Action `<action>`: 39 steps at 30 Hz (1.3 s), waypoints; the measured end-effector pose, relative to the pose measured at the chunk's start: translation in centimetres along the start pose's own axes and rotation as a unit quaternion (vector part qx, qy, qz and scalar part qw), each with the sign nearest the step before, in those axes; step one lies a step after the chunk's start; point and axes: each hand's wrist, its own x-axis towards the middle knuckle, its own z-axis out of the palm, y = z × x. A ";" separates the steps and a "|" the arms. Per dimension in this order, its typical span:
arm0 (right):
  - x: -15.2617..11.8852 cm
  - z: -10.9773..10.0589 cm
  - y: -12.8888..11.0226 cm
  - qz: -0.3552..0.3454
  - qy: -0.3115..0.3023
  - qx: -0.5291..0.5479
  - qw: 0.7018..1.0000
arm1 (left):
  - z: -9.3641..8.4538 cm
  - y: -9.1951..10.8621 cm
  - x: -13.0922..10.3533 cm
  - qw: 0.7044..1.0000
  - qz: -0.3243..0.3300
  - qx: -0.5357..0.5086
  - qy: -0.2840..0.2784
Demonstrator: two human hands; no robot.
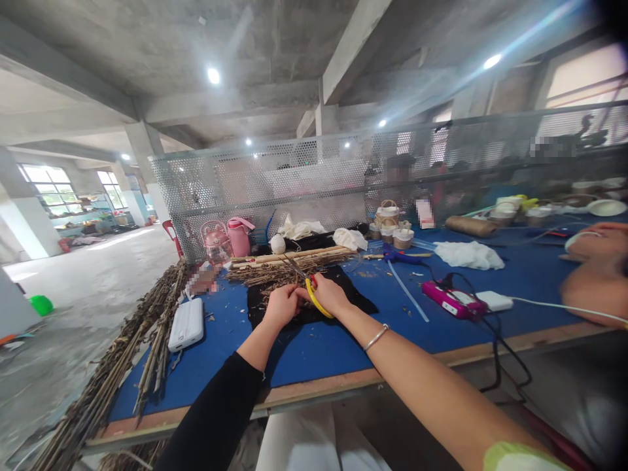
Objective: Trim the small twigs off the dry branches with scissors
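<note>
Forearms (426, 383) over table edge (318, 386), right hand (330, 294) curled round yellow scissors (318, 301), left hand (283, 306) bunched, pinch unclear, blue tabletop (373, 337) around.

Right hand (330, 294) gripping yellow-handled scissors (316, 297); black cloth (360, 297) beneath; blue tabletop (343, 350).

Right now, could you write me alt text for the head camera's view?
A right hand holds yellow-handled scissors beside the left hand, over dried stalks and black cloth on a blue table; metal mesh stands behind.
</note>
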 end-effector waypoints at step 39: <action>0.2 0.5 0.3 -0.040 0.006 0.029 0.999 | 0.2 -0.3 0.4 0.996 -0.034 -0.084 -0.003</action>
